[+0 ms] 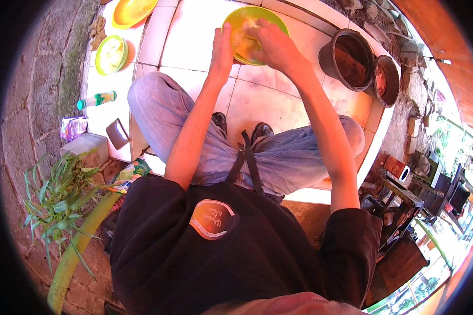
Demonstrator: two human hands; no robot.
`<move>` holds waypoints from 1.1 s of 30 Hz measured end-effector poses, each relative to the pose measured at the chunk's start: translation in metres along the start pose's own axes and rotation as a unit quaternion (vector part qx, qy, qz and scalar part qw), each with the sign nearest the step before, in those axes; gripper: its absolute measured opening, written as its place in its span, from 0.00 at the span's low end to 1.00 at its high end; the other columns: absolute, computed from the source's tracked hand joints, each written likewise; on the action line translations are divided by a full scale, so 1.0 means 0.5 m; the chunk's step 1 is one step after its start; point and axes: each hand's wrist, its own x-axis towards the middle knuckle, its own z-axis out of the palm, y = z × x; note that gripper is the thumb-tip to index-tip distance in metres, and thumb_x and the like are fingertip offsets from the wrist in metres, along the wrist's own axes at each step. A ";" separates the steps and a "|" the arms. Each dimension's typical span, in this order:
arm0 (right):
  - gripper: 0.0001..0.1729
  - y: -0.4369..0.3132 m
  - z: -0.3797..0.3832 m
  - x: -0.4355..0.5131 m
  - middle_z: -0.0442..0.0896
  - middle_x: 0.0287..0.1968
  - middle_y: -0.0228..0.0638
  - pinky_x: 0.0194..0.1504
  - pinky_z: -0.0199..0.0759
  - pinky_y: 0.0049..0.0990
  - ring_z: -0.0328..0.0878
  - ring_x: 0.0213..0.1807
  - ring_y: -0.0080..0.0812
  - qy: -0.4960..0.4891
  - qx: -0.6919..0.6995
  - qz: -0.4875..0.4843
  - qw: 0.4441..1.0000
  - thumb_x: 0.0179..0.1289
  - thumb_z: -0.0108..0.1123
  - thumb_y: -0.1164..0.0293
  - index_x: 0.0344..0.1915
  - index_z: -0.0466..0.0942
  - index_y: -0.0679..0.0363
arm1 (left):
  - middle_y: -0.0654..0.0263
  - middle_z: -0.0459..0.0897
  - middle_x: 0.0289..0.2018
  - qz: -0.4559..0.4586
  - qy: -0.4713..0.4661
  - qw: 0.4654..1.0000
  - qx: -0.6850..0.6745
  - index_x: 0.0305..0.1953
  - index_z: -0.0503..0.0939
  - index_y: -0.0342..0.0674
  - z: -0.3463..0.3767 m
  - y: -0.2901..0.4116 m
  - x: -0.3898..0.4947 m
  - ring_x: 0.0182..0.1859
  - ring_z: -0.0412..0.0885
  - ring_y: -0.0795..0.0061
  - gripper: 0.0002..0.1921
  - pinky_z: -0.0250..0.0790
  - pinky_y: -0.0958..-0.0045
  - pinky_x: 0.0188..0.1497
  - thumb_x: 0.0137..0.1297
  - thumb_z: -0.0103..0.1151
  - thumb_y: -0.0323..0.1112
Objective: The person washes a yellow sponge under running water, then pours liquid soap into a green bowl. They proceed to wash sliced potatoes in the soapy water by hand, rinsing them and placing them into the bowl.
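A green bowl (274,17) with pale yellow, wet-looking pieces (242,39) in it is in front of me, at the top of the view. My left hand (222,49) is at the bowl's left side, its palm against or close to the rim. Over the bowl's right part reaches my right hand (274,45), fingers spread and bent down among the pieces; whether they grip any is not plain. A second, smaller green bowl (122,59) of pale pieces stands on the tiled ledge at the left, below an orange-yellow bowl (132,13).
Two dark buckets (327,59) (394,84) stand at the right. Along the left ledge lie a green-capped bottle (96,100), a purple packet (73,128) and a small brown object (118,134). Leafy green stalks (59,197) are beside a pale plastic container (90,145).
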 end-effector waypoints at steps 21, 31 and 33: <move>0.19 0.007 0.039 0.014 0.86 0.44 0.46 0.52 0.77 0.47 0.81 0.54 0.49 0.132 -0.084 -0.027 0.987 0.61 0.68 0.68 0.51 0.83 0.61 | 0.48 0.76 0.52 -0.006 0.025 0.999 0.034 0.58 0.65 0.33 0.007 0.010 0.000 0.52 0.80 0.59 0.33 0.81 0.60 0.42 0.80 0.39 0.63; 0.37 0.038 0.057 0.027 0.79 0.58 0.49 0.54 0.78 0.51 0.77 0.60 0.55 0.082 -0.047 -0.018 0.995 0.54 0.73 0.67 0.67 0.77 0.50 | 0.45 0.75 0.55 -0.021 -0.016 0.997 0.075 0.61 0.63 0.32 0.005 -0.001 0.004 0.54 0.81 0.56 0.35 0.83 0.60 0.41 0.78 0.39 0.65; 0.33 -0.009 0.031 0.020 0.79 0.57 0.48 0.59 0.74 0.50 0.75 0.59 0.54 -0.029 -0.057 0.019 0.998 0.55 0.73 0.65 0.64 0.80 0.51 | 0.43 0.74 0.56 0.055 0.019 0.996 0.070 0.62 0.62 0.32 -0.017 -0.052 0.036 0.54 0.82 0.54 0.37 0.85 0.59 0.37 0.78 0.39 0.66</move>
